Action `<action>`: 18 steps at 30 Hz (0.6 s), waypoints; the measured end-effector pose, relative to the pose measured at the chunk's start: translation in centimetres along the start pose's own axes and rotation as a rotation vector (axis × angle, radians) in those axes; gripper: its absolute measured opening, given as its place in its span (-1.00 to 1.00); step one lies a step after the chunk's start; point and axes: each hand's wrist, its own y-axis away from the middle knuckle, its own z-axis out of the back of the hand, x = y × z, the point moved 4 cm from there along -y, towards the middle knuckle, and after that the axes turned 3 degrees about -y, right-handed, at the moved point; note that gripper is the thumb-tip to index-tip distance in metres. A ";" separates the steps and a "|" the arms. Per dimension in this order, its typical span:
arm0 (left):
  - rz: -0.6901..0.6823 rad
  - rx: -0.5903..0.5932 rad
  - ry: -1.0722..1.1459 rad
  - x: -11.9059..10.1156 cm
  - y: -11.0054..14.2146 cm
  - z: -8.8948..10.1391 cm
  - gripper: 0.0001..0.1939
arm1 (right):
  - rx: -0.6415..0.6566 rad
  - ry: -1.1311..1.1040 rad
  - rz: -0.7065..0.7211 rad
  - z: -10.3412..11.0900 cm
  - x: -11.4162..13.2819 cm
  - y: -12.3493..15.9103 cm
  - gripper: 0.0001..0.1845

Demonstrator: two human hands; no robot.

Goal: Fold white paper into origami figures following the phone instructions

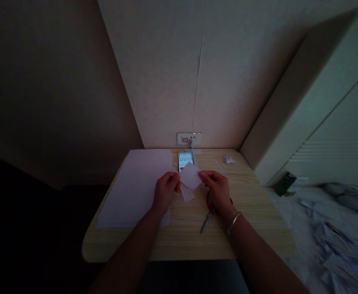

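Observation:
A small white piece of paper, turned like a diamond, is pinched at its left corner by my left hand and at its right corner by my right hand. Just below it, another paper scrap lies on the table. Under and beside my right hand rest red-handled scissors, blades pointing toward me; the hand hides part of their handles. Behind the held paper, a phone with a lit screen is partly covered.
Large white paper sheets cover the left of the wooden table. A crumpled paper and a thin strip lie at the back right. A wall socket holds a plug. Papers litter the floor at right.

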 end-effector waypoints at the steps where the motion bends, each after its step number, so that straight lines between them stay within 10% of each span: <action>1: -0.008 -0.026 -0.008 -0.1 -0.1 0.3 -0.76 | -0.009 0.011 0.003 0.2 0.1 -0.1 -0.77; 7: -0.051 -0.139 0.055 -0.4 -0.4 1.5 -0.73 | -0.140 0.033 0.027 1.6 0.5 -0.4 -0.76; 18: 0.123 -0.033 0.345 0.2 -0.3 0.4 -0.68 | 0.036 0.001 0.107 -0.3 0.7 0.6 -0.76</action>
